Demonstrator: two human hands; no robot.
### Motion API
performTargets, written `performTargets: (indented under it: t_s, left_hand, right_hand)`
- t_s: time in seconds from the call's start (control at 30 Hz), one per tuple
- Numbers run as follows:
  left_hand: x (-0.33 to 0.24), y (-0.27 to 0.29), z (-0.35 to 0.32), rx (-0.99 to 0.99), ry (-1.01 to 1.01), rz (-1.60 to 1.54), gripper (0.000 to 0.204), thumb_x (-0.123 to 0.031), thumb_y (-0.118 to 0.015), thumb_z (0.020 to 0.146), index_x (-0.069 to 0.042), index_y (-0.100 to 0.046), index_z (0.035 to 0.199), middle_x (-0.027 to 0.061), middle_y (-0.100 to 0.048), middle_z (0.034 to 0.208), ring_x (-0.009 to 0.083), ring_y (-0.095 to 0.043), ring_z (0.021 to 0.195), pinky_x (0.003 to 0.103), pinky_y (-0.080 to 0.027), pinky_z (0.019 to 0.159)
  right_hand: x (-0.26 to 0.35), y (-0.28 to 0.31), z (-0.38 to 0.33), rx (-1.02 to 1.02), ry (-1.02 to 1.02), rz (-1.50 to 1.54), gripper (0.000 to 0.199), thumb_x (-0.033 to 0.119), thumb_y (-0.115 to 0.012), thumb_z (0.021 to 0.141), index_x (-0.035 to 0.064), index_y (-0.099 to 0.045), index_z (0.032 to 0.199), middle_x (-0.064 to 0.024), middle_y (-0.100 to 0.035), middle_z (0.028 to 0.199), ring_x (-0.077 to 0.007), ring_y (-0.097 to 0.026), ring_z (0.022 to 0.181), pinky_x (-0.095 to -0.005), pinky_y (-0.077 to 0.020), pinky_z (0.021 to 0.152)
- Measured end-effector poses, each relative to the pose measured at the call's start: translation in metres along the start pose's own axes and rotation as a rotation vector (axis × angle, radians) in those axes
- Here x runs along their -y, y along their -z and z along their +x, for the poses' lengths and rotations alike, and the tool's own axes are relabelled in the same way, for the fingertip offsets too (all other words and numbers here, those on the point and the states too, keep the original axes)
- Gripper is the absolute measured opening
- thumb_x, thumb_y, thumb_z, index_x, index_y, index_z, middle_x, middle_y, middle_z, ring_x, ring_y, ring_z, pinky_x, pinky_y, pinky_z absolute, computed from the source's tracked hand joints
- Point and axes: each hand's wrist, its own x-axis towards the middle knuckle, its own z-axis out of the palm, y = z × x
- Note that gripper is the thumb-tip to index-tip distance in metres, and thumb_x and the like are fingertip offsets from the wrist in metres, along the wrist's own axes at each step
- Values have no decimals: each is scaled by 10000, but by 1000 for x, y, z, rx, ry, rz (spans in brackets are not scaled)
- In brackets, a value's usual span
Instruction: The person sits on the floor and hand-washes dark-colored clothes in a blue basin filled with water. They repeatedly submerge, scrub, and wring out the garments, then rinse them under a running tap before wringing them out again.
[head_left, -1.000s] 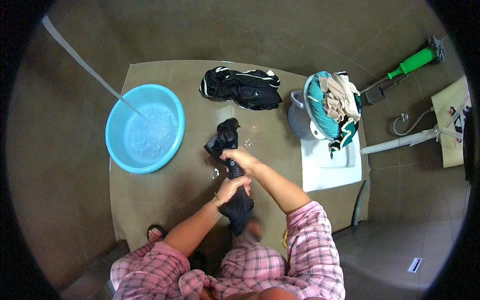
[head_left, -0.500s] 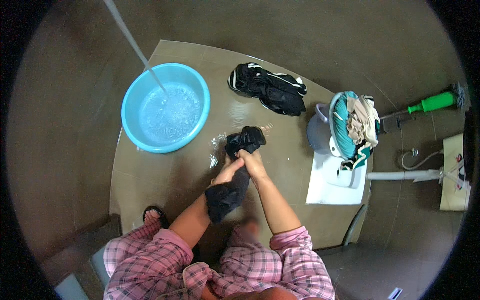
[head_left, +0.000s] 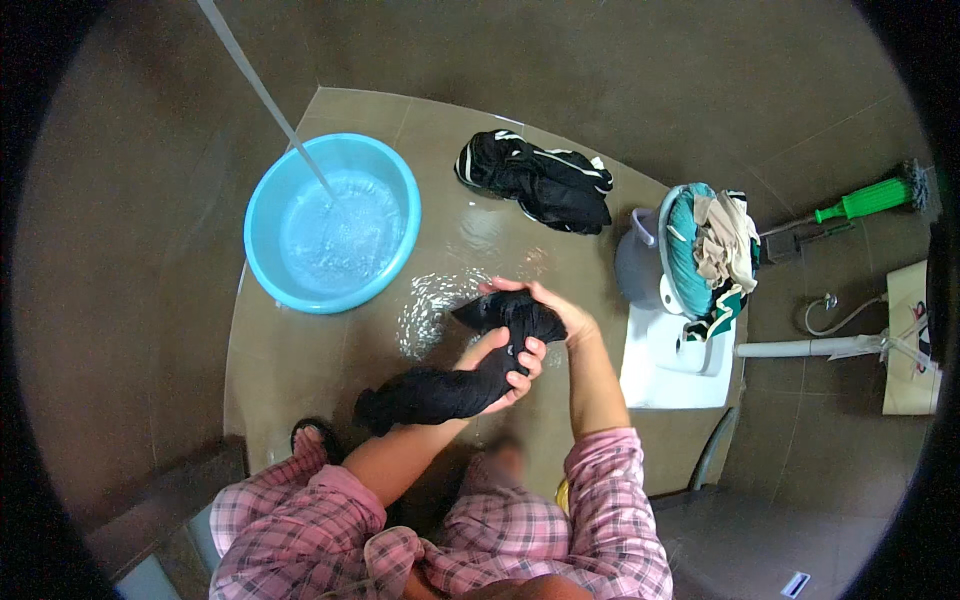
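A twisted black garment (head_left: pixel 440 392), apparently wet, stretches between my two hands above the tiled floor. My left hand (head_left: pixel 512 380) is closed round its middle, with the fingers curled over the front and the thumb on the far side. At its upper end, my right hand (head_left: pixel 565 308) grips a folded part, and most of that palm is hidden by the cloth. The loose end hangs over my left forearm. Another bundle of black clothing (head_left: pixel 545 180) with white stripes lies on the floor beyond my hands.
Water streams into a light blue basin (head_left: pixel 255 265) at the left. At the right, a grey bucket (head_left: pixel 636 265) stands by a white squat toilet (head_left: pixel 640 375), with piled clothes (head_left: pixel 725 240) on top. A green-handled brush (head_left: pixel 865 203) is near the right wall. Water shines on the floor (head_left: pixel 425 310).
Both hands have parted from their close wringing grip. My right hand has moved right to the upper end, and the garment has swung to lie more sideways, its loose end farther left.
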Motion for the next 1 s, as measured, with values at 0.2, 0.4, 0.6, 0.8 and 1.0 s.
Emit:
performTargets:
  t_s: [0.2,0.4,0.6,0.8,1.0]
  left_hand:
    - [28,-16,19,195,-127,-243,462,-129,-690,809,-56,-418,1175,25,-474,1023,146,-509,904,286,-473,688]
    - [18,-9,15,89,-70,67,469,-190,-684,826,-18,-423,1176,52,-487,1087,153,-505,955,287,-476,692]
    - [11,-40,11,-620,-97,1321,210,-175,-673,797,-30,-578,915,33,-566,775,127,-560,672,248,-461,621]
    - [-20,33,12,-686,-391,1656,256,-153,-728,710,-20,-580,871,17,-578,764,128,-559,648,274,-453,566]
    - [-19,33,5,-601,-680,1541,470,-154,-701,765,16,-474,1139,76,-560,975,151,-557,814,271,-481,633]
  right_hand:
    - [-37,-58,17,194,616,739,1092,871,-462,605,101,-375,1374,-206,-337,1425,-473,-347,1254,-571,-287,1052]
    - [1,-43,-10,-202,616,433,578,480,-682,745,125,-480,1154,-135,-524,1120,-302,-507,1071,-469,-411,931]
    - [32,-64,-4,-673,177,-96,219,147,-709,708,72,-523,797,-25,-540,703,-129,-530,608,-260,-438,551]
    - [-4,-50,29,-753,3,-665,223,110,-643,690,-6,-552,857,-90,-577,721,-183,-552,657,-310,-441,597]
    - [-7,-61,43,-846,5,-1266,353,143,-619,709,52,-544,1041,-162,-624,976,-310,-596,964,-409,-439,874]
